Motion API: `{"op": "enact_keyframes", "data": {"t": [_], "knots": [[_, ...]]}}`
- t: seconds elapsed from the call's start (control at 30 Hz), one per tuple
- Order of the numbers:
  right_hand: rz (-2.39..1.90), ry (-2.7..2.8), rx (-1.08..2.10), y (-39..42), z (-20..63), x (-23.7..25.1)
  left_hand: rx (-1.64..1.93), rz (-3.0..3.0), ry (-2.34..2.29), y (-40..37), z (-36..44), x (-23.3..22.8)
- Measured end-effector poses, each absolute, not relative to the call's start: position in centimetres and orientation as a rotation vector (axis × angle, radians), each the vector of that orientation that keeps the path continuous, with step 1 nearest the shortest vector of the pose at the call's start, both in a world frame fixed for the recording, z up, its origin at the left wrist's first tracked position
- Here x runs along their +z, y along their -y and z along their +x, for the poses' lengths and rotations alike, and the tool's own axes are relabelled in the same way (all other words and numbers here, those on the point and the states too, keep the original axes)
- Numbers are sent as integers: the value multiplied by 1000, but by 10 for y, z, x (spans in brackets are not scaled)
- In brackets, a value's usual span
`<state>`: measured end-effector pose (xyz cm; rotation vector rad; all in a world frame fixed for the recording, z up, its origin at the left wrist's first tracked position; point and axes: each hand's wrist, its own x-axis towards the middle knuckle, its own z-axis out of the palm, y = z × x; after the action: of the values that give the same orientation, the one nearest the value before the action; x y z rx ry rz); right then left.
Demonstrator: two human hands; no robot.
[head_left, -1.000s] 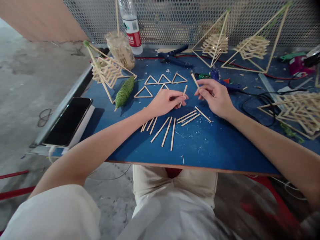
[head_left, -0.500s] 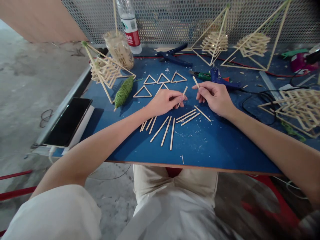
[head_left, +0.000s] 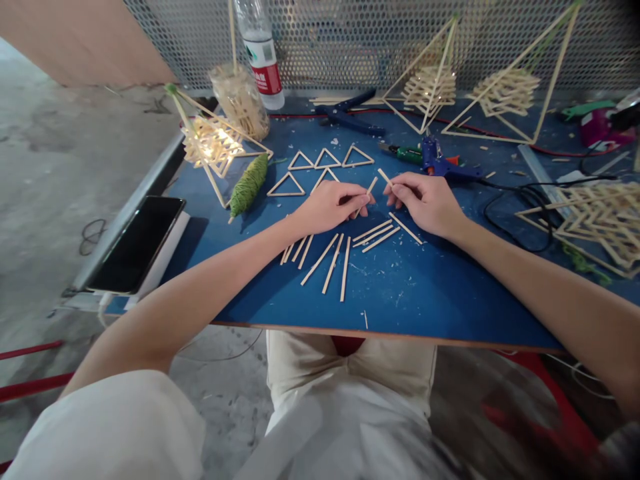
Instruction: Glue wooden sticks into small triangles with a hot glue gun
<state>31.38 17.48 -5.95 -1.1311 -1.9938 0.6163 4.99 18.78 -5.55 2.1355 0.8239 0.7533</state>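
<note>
While both forearms reach over the blue table (head_left: 425,300), each hand is closed in a pinch on one thin piece of wood. The left hand (head_left: 334,204) grips the left stick (head_left: 373,186) between thumb and fingers, and this stick leans with its upper end to the right. The right hand (head_left: 426,203) grips the right stick (head_left: 384,176) in a similar way, with its upper end tilted to the left, so that the two tips are near each other, with what seems a small gap between them. Just below the hands lie the loose sticks (head_left: 345,270): some are spread like a fan, three lie almost parallel under the gap between the hands, and a few are partly covered by the left forearm. Behind the left hand are the small wooden triangles (head_left: 328,166), three in the back row, and nearer ones of which one is partly hidden by this hand. To the left of them rests the green yarn bundle (head_left: 249,187), beside a stick frame (head_left: 213,143) which shines with warm light. Behind the right hand lies the blue glue gun (head_left: 440,163), and farther left, the dark blue pliers (head_left: 350,115).
</note>
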Motion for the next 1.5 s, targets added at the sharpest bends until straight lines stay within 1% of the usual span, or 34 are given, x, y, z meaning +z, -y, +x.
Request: {"op": "enact_keyframes", "data": {"t": [0.47, 1.17, 1.5], "knots": [[-1163, 2094, 321, -177, 314, -61, 752, 2152, -800, -188, 50, -56], [-1151, 2145, 368, -176, 314, -61, 761, 2163, -823, -187, 50, -55], [-1157, 2210, 309, -181, 315, -66, 770, 2189, -862, -187, 50, -55]]}}
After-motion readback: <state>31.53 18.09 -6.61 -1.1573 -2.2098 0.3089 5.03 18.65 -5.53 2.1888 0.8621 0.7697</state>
